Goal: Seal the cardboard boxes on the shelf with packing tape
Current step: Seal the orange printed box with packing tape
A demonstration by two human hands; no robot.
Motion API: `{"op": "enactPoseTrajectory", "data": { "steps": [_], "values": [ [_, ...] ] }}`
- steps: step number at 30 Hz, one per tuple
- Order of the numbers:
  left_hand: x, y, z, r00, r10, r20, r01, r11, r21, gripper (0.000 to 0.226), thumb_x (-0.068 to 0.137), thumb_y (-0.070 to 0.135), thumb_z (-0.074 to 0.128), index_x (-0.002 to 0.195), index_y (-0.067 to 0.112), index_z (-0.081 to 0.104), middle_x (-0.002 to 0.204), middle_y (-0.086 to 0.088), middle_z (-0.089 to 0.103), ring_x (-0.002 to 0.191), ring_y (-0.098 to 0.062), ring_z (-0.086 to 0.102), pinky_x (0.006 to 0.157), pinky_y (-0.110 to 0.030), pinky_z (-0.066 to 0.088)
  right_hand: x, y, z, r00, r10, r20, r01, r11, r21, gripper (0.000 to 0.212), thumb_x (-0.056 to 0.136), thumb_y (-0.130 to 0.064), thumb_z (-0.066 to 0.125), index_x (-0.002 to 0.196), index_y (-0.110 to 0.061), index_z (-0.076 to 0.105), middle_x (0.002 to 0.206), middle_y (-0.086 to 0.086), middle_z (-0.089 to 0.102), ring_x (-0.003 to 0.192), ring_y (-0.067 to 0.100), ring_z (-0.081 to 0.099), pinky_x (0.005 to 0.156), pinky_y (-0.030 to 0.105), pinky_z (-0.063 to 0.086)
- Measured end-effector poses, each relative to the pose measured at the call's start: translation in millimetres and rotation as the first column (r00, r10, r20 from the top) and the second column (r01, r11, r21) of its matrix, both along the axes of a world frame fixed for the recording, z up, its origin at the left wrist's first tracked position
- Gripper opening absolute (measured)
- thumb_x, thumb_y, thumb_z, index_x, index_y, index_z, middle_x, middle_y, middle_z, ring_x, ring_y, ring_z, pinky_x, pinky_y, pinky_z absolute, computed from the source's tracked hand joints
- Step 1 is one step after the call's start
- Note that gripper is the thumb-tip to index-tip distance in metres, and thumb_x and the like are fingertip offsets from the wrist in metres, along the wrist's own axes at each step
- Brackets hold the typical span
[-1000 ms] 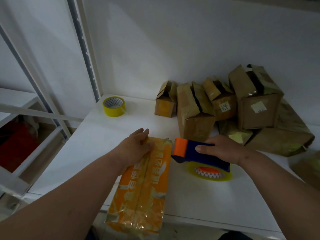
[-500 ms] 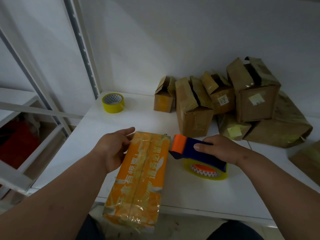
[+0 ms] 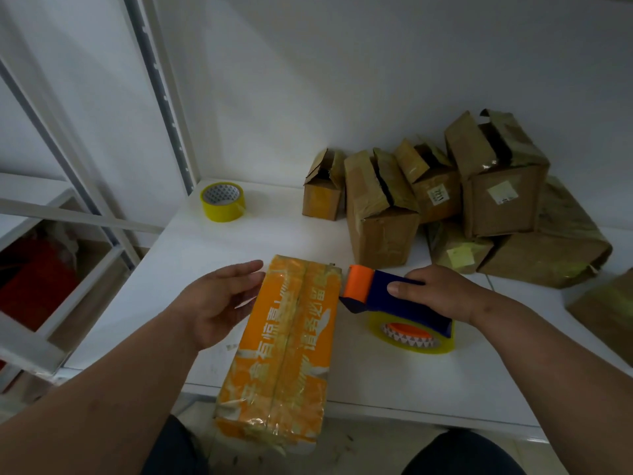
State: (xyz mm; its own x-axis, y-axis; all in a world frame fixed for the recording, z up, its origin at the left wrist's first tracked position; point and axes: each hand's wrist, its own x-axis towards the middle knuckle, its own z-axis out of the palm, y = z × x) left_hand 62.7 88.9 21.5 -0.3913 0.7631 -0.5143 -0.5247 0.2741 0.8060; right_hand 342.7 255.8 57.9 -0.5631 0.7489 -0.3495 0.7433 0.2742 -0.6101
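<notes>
The left hand (image 3: pixel 219 303) is spreading its fingers (image 3: pixel 245 269) wide and loose against the left side of the orange box (image 3: pixel 284 354), gripping nothing; the right hand (image 3: pixel 442 293) is curling its fingers round the blue tape dispenser (image 3: pixel 394 301), whose orange roller is sitting at the box's far right corner; the one orange box, wrapped in glossy clear tape with white lettering, is lying lengthwise on the white shelf (image 3: pixel 376 378) and overhanging its front edge; behind, about six brown cardboard boxes (image 3: pixel 380 214) are crowding together, several with flaps gaping; one yellow tape roll (image 3: pixel 222 202) is standing at the back left.
</notes>
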Motion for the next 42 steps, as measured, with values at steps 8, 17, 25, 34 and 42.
{"op": "enactPoseTrajectory", "data": {
  "steps": [8, 17, 25, 34, 42],
  "values": [
    [6.2, -3.7, -9.8, 0.853, 0.041, -0.520, -0.127, 0.983, -0.132, 0.023, 0.102, 0.016, 0.048, 0.120, 0.020, 0.061, 0.121, -0.005, 0.064, 0.102, -0.021, 0.059, 0.092, -0.038, 0.050, -2.9, 2.1, 4.9, 0.999, 0.029, 0.041, -0.030, 0.999, 0.029, 0.031, 0.087, -0.052, 0.060, 0.082, -0.022, 0.066, 0.078, -0.001, 0.068, 0.072, 0.014, 0.065, 0.060, 0.023, 0.043],
    [46.2, 27.1, 11.4, -0.138, -0.612, -0.779, 0.306, 0.721, -0.621, 0.084, 0.088, 0.076, 0.025, 0.155, 0.034, -0.006, 0.163, 0.009, -0.013, 0.148, -0.016, -0.020, 0.123, -0.044, 0.002, -5.2, 3.9, 12.1, 0.993, 0.089, 0.074, -0.093, 0.994, 0.058, 0.032, 0.088, -0.053, 0.057, 0.087, -0.024, 0.068, 0.084, 0.000, 0.070, 0.077, 0.014, 0.066, 0.062, 0.025, 0.046],
    [38.9, 19.7, 11.5, -0.073, -0.606, -0.792, 0.337, 0.733, -0.591, 0.082, 0.088, 0.074, 0.027, 0.154, 0.037, -0.006, 0.162, 0.014, -0.010, 0.148, -0.015, -0.018, 0.121, -0.038, 0.000, 15.6, 4.2, 5.3, 0.998, 0.033, -0.060, -0.035, 0.999, -0.020, 0.031, 0.084, -0.054, 0.054, 0.089, -0.026, 0.067, 0.084, -0.003, 0.071, 0.078, 0.013, 0.068, 0.064, 0.022, 0.046],
    [38.7, 19.7, 11.0, -0.080, -0.597, -0.798, 0.348, 0.734, -0.584, 0.081, 0.090, 0.074, 0.026, 0.154, 0.037, -0.006, 0.163, 0.014, -0.009, 0.148, -0.016, -0.017, 0.120, -0.038, 0.000, 24.8, 0.5, 5.1, 0.996, 0.016, -0.091, -0.020, 0.999, -0.042, 0.035, 0.086, -0.048, 0.055, 0.090, -0.016, 0.068, 0.080, -0.002, 0.071, 0.068, 0.006, 0.067, 0.057, 0.016, 0.044],
    [37.8, 19.2, 10.0, -0.064, -0.587, -0.807, 0.363, 0.739, -0.567, 0.081, 0.089, 0.073, 0.027, 0.155, 0.037, -0.005, 0.163, 0.014, -0.007, 0.149, -0.018, -0.014, 0.120, -0.038, 0.001, 22.5, 1.4, 8.5, 0.990, -0.007, -0.140, 0.002, 0.999, -0.041, 0.047, 0.079, -0.055, 0.061, 0.095, -0.012, 0.070, 0.086, 0.006, 0.073, 0.079, 0.022, 0.070, 0.065, 0.025, 0.048]
  ]
}}
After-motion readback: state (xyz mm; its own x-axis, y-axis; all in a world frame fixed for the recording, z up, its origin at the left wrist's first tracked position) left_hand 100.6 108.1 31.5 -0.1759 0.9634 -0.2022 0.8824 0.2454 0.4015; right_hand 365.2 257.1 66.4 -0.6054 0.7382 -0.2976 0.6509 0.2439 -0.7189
